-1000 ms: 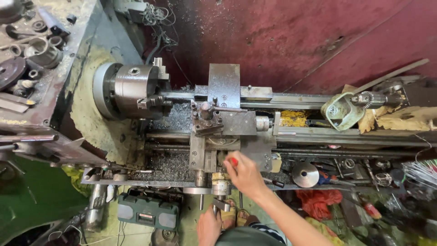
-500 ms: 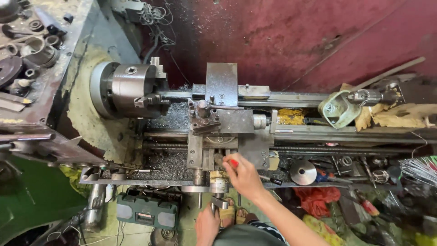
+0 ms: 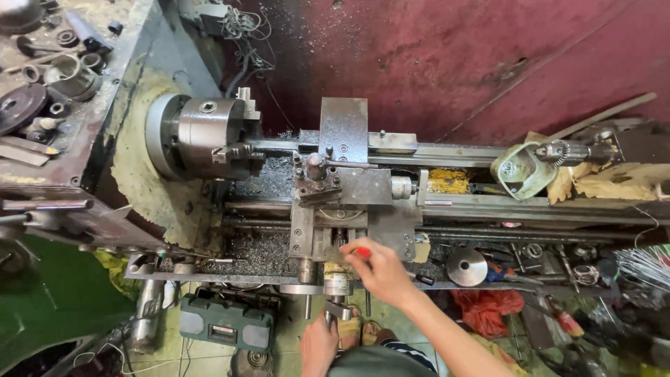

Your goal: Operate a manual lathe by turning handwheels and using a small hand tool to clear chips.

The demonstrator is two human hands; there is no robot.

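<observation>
I look down on a metal lathe. Its round steel chuck [image 3: 209,136] is at the left and the carriage with the tool post [image 3: 317,178] sits in the middle of the bed. My right hand [image 3: 380,269] is over the front of the carriage, fingers pinched on a small red-tipped object [image 3: 361,253]. My left hand [image 3: 319,344] is low at the bottom edge, closed on the cross-slide crank handle [image 3: 337,307] that sticks out toward me. Grey metal chips [image 3: 258,251] lie in the bed under the chuck.
A cluttered shelf of rings and gears [image 3: 42,84] sits at the top left. A green drill chuck and rags [image 3: 530,167] rest at the tailstock end. A green toolbox [image 3: 223,321] lies on the floor below. Loose parts, a red bag [image 3: 481,307] and wires crowd the lower right.
The view has shifted slightly. My right hand stays at the carriage front with the red-tipped object, and my left hand stays at the crank handle.
</observation>
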